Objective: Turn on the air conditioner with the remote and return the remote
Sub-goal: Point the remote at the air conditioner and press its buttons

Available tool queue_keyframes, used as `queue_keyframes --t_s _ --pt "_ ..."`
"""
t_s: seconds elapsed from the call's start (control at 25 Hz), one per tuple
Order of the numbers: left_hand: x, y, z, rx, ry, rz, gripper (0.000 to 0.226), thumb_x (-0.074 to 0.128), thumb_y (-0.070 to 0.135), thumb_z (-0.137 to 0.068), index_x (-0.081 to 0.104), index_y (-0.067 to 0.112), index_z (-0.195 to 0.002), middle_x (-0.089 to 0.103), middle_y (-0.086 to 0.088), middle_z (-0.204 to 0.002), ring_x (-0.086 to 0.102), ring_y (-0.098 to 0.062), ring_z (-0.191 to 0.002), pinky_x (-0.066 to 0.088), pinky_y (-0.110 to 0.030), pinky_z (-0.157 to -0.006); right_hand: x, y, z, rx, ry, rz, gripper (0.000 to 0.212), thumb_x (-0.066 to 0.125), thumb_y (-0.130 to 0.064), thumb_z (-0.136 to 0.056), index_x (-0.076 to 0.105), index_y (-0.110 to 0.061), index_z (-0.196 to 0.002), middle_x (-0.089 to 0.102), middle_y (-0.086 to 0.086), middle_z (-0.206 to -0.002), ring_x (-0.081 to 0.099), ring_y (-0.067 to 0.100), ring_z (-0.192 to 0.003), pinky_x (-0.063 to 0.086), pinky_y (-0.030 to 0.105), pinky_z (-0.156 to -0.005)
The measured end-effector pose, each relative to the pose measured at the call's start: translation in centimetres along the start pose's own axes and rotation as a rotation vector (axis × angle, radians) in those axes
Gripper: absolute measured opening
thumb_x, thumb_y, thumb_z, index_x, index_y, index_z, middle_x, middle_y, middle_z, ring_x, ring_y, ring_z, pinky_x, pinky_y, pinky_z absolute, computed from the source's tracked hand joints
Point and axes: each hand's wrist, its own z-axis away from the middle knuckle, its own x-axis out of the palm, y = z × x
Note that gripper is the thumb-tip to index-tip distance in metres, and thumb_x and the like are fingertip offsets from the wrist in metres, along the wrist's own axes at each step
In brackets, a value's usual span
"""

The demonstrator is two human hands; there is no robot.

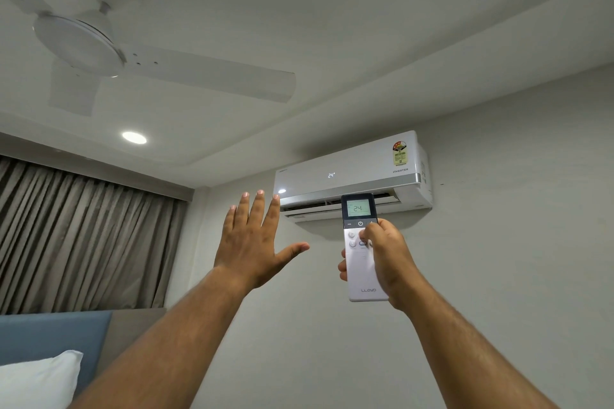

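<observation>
A white wall-mounted air conditioner (pixel 352 173) hangs high on the wall, its front showing 24 and its lower flap partly open. My right hand (pixel 390 259) grips a white remote (pixel 360 262) held upright just below the unit. The remote's screen reads 24 and my thumb rests near its top buttons. My left hand (pixel 255 242) is raised to the left of the remote, palm towards the unit, fingers spread, holding nothing.
A white ceiling fan (pixel 99 46) hangs at the upper left beside a lit recessed lamp (pixel 134 137). Grey-brown curtains (pixel 83 239) cover the left wall. A blue headboard (pixel 53 335) and a white pillow (pixel 36 382) sit at the lower left.
</observation>
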Motion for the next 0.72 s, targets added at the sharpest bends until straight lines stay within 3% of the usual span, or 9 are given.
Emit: queue_keyframes --t_s 0.72 --pt "-0.3 1.5 0.4 -0.003 0.015 -0.039 0.104 -0.006 0.091 -0.067 -0.020 0.024 -0.146 -0.009 -0.012 -0.164 -0.013 -0.034 -0.149 -0.002 -0.052 -0.119 -1.4 0.0 0.5 0.013 0.024 0.003 0.008 0.043 -0.012 -0.092 0.052 -0.011 -0.094 0.062 0.027 -0.082 0.066 0.033 -0.048 0.057 0.039 -0.049"
